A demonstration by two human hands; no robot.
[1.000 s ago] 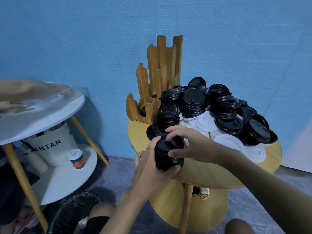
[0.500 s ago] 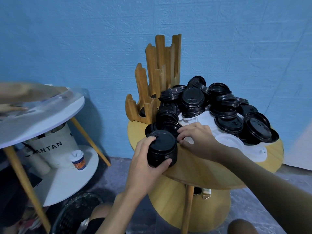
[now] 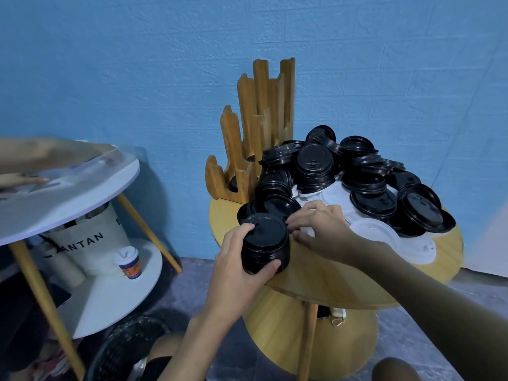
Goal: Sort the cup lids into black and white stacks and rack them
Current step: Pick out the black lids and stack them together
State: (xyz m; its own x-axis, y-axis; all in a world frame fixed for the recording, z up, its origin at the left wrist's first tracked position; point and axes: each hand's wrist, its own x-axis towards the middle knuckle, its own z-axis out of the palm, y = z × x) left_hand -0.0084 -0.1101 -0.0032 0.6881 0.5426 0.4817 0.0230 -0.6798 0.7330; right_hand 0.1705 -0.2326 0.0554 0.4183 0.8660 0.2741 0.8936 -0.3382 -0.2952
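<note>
Bare tabletop runs along the lower-right rim; heaped lids block centre-right of frame, and the wooden rack stands upright at upper centre.

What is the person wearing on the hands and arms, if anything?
Nothing shows on them. The left hand and the right hand are bare, with no gloves, rings or watch. The left forearm and the right forearm are uncovered as far as the picture reaches; no sleeve is in view.

I watch through one head-worn camera: it faces forward and down, close above the left hand and right hand, blue textured wall beyond them.
</note>
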